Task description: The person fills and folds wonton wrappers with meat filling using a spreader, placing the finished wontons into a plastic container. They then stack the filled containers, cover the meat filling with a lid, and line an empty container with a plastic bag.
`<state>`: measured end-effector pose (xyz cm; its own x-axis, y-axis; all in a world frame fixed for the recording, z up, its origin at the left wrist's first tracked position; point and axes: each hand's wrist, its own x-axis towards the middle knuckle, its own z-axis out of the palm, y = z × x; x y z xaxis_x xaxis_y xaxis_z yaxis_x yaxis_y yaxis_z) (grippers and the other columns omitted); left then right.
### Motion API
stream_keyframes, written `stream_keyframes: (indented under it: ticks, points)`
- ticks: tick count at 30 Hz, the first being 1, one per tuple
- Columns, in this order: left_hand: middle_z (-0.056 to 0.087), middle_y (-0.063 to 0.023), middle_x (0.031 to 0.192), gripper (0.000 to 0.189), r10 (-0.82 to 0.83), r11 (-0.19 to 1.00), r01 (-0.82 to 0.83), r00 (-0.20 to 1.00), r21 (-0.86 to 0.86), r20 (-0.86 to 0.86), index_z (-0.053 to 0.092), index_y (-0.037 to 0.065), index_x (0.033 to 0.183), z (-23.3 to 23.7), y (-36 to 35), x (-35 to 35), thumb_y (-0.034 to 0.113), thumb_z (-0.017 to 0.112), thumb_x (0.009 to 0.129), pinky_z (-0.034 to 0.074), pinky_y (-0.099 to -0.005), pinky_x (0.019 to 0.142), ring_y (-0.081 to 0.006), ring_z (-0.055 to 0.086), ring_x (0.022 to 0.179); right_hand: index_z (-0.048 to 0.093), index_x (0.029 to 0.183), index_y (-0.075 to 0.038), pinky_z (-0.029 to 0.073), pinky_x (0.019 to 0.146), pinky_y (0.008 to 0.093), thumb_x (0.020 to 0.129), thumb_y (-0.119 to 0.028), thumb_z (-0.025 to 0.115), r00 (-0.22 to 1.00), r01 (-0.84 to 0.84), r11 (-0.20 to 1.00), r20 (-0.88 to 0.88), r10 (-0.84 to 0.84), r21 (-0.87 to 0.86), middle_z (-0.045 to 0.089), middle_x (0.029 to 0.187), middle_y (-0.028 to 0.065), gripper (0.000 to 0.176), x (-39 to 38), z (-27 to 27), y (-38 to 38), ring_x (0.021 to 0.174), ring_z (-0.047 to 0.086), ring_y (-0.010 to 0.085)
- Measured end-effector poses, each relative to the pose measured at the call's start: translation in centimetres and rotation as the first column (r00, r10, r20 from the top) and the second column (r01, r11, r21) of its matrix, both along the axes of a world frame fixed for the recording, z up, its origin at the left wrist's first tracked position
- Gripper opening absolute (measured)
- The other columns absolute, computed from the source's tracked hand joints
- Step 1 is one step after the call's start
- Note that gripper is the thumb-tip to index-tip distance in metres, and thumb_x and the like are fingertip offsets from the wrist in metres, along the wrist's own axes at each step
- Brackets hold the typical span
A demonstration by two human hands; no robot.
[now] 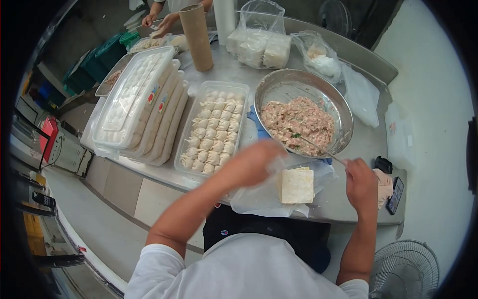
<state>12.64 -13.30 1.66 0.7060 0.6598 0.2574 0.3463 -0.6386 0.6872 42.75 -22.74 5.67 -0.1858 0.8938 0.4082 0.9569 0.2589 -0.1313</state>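
White shirt (pixel 244 269) before steel table (pixel 367 149), wall (pixel 428 74) alongside; right grip (pixel 359 182) wrapped round stick (pixel 323 150); left grip (pixel 261 162) blurred, unclear.

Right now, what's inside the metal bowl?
Pink mince with green flecks, plus part of a stick held by the right hand. Metal of the bowl shows beyond the mince; the bottom underneath it is covered, can't be seen.

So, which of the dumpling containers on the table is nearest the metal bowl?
The uncovered container directly left of the metal bowl, its dumplings showing in rows. The container stack, topped by a lid, stands farther left.
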Motion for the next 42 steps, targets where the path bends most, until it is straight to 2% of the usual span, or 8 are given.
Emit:
stream_keyframes:
  ticks: [13, 16, 19, 21, 24, 34, 36, 42]
  points:
    - [0.061, -0.0138, 0.102, 0.028, -0.119, 0.993, 0.120, 0.988, 0.006, -0.096, 0.065, 0.004, 0.102, -3.4, -5.4, 7.1, 0.013, 0.073, 0.077, 0.047, -0.0428, 0.086, -0.0356, 0.057, 0.101, 0.069, 0.096, -0.011, 0.052, 0.064, 0.0408, 0.077, -0.007, 0.062, 0.967, -0.086, 0.978, 0.219, 0.128, -0.188, 0.062, 0.079, 0.0063, 0.020, -0.2, 1.0, 3.6, 0.076, 0.065, 0.0275]
    - [0.062, -0.0126, 0.100, 0.021, 0.032, 0.989, 0.004, 0.969, -0.145, 0.246, 0.062, 0.004, 0.102, -4.1, -5.3, 6.6, 0.014, 0.068, 0.084, 0.047, -0.0414, 0.087, -0.0333, 0.059, 0.100, 0.069, 0.096, -0.011, 0.052, 0.064, 0.0408, 0.078, -0.008, 0.062, 0.966, -0.030, 0.991, 0.252, 0.062, -0.130, 0.062, 0.080, 0.0061, 0.020, -0.3, 1.6, 3.3, 0.075, 0.065, 0.0276]
    - [0.063, -0.0114, 0.105, 0.016, 0.345, 0.859, -0.102, 0.839, -0.502, 0.419, 0.060, 0.006, 0.106, -4.3, -4.7, 3.7, 0.015, 0.061, 0.092, 0.048, -0.0407, 0.092, -0.0280, 0.061, 0.104, 0.069, 0.096, -0.011, 0.052, 0.064, 0.0413, 0.077, -0.008, 0.062, 0.962, 0.005, 0.997, 0.271, 0.016, -0.077, 0.062, 0.080, 0.0061, 0.020, 0.5, 1.3, 3.2, 0.074, 0.065, 0.0276]
    - [0.062, -0.0096, 0.113, 0.021, 0.769, 0.422, 0.426, 0.298, -0.800, 0.565, 0.055, 0.006, 0.116, -5.0, -4.5, 2.4, 0.015, 0.054, 0.097, 0.049, -0.0394, 0.096, -0.0235, 0.061, 0.109, 0.069, 0.095, -0.010, 0.052, 0.064, 0.0417, 0.077, -0.009, 0.062, 0.961, 0.073, 0.993, 0.273, -0.044, -0.094, 0.062, 0.079, 0.0064, 0.019, 0.5, 1.8, 3.0, 0.074, 0.065, 0.0281]
    - [0.062, -0.0090, 0.113, 0.024, 0.887, 0.313, 0.567, 0.112, -0.762, 0.448, 0.051, 0.004, 0.123, -3.2, -4.4, 1.1, 0.013, 0.049, 0.101, 0.050, -0.0376, 0.097, -0.0203, 0.062, 0.108, 0.069, 0.093, -0.010, 0.052, 0.063, 0.0420, 0.077, -0.009, 0.062, 0.974, 0.011, 0.992, 0.225, 0.017, -0.123, 0.063, 0.078, 0.0068, 0.017, 0.9, 1.3, 3.4, 0.073, 0.065, 0.0287]
    - [0.059, -0.0149, 0.125, 0.032, 0.918, 0.281, 0.477, 0.119, -0.833, 0.378, 0.050, -0.002, 0.128, -6.4, -3.8, 3.3, 0.014, 0.047, 0.100, 0.047, -0.0392, 0.104, -0.0270, 0.059, 0.117, 0.068, 0.093, -0.006, 0.051, 0.064, 0.0422, 0.081, -0.008, 0.063, 0.986, -0.162, 0.979, 0.011, 0.165, -0.124, 0.063, 0.078, 0.0098, 0.014, -0.4, -2.3, 4.7, 0.074, 0.065, 0.0299]
    - [0.059, -0.0160, 0.126, 0.035, 0.918, 0.284, 0.507, 0.103, -0.814, 0.384, 0.049, -0.004, 0.129, -6.5, -3.3, 3.4, 0.016, 0.047, 0.100, 0.044, -0.0411, 0.106, -0.0285, 0.057, 0.119, 0.069, 0.099, -0.005, 0.051, 0.064, 0.0406, 0.080, -0.004, 0.065, 0.902, -0.257, 0.966, -0.367, 0.227, -0.035, 0.061, 0.076, 0.0129, 0.019, -0.9, -3.4, 4.8, 0.072, 0.064, 0.0309]
    - [0.056, -0.0165, 0.128, 0.037, 0.874, 0.306, 0.613, 0.123, -0.728, 0.470, 0.047, -0.004, 0.129, -3.2, -3.2, 3.0, 0.020, 0.037, 0.103, 0.043, -0.0416, 0.107, -0.0293, 0.056, 0.120, 0.070, 0.102, -0.005, 0.049, 0.063, 0.0383, 0.077, 0.000, 0.065, 0.950, -0.150, 0.989, -0.275, 0.149, 0.018, 0.058, 0.084, 0.0119, 0.026, -4.3, -2.1, 1.3, 0.072, 0.060, 0.0307]
